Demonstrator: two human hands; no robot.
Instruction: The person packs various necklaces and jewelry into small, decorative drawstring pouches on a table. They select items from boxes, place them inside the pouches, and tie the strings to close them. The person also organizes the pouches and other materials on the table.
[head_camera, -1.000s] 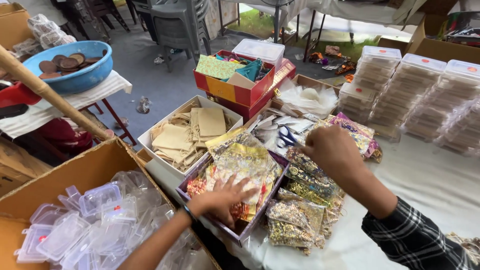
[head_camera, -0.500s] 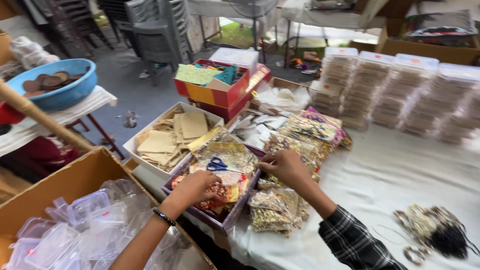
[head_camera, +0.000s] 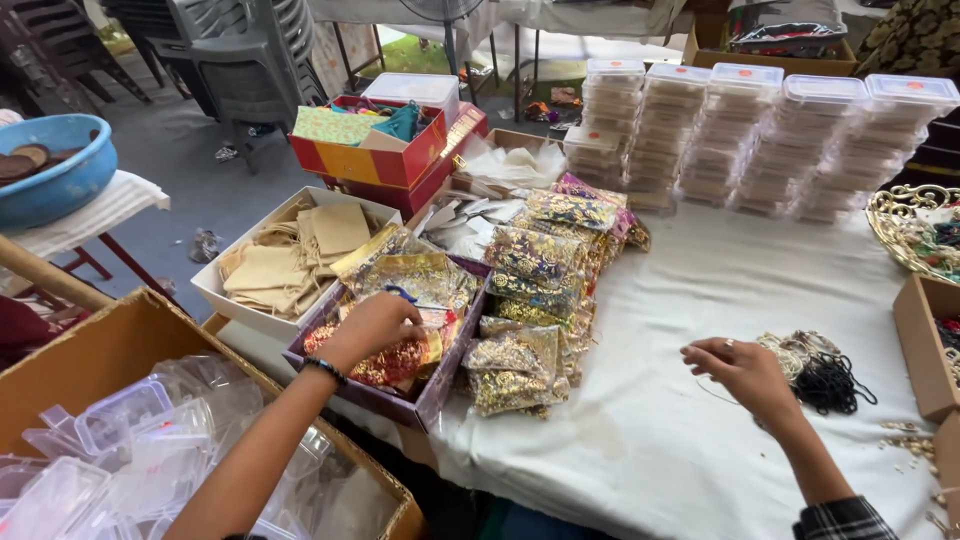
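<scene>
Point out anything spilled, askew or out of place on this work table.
Small pale beads lie scattered loose on the white cloth at the right edge, outside any box. The glittery pouches slump in an uneven overlapping heap rather than a stack. Beside the right hand, dark and pale cords sit in a tangle.

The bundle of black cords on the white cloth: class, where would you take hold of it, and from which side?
Take the bundle of black cords by its bunched middle, coming from above. It lies loose and flat on the white cloth, so a pinch across the gathered strands lifts them together. Approach from the left, where the right hand already is; the cardboard box crowds its right side.
</scene>
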